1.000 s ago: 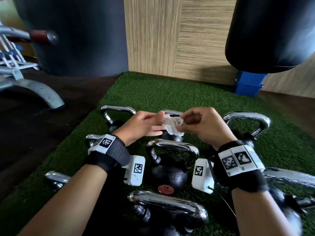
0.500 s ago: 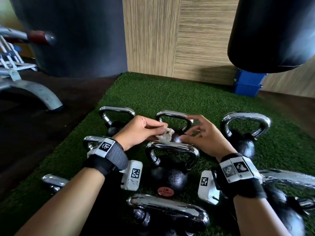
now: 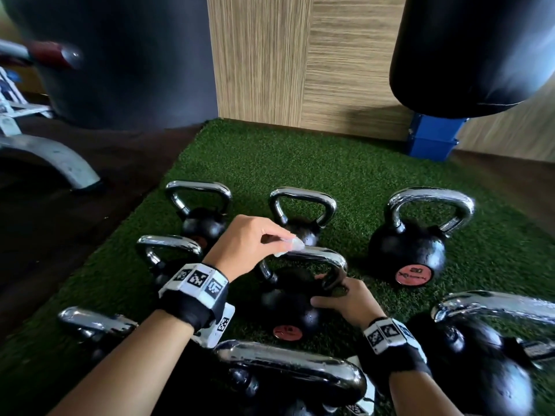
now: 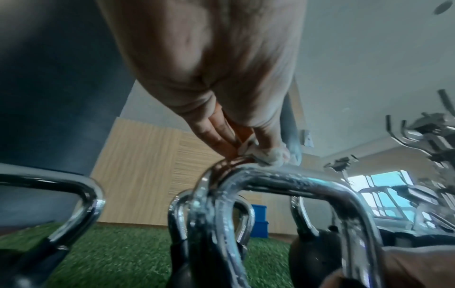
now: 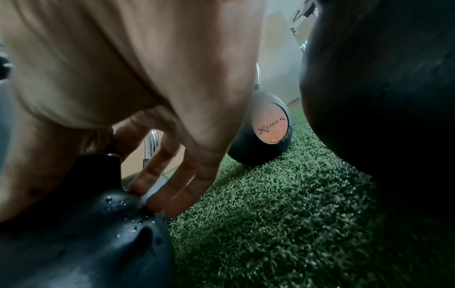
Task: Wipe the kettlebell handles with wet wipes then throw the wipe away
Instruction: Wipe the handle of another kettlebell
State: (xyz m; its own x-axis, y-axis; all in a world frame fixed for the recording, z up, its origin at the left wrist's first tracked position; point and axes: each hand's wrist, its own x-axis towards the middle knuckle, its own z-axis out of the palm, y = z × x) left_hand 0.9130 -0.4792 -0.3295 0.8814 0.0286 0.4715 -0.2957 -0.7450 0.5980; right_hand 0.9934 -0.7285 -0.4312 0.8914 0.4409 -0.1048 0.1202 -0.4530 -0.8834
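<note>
Wipe (image 3: 289, 246), pinched by left hand (image 3: 249, 250), lies on handle (image 3: 322, 257); right hand (image 3: 347, 304) grips kettlebell (image 3: 285, 307).

Gym floor: black kettlebells (image 3: 407, 250) with chrome handles stand clustered on a patch of green artificial turf (image 3: 300, 163) laid beside dark flooring (image 3: 75, 223). A black punching bag (image 3: 468, 49) hangs at right in front of a wood-panelled wall (image 3: 300, 55), and the curved grey foot of a weight machine (image 3: 54, 157) reaches in from the left. In the left wrist view, blurred exercise machines (image 4: 423, 134) with upright handles stand near a bright window (image 4: 384, 185).
</note>
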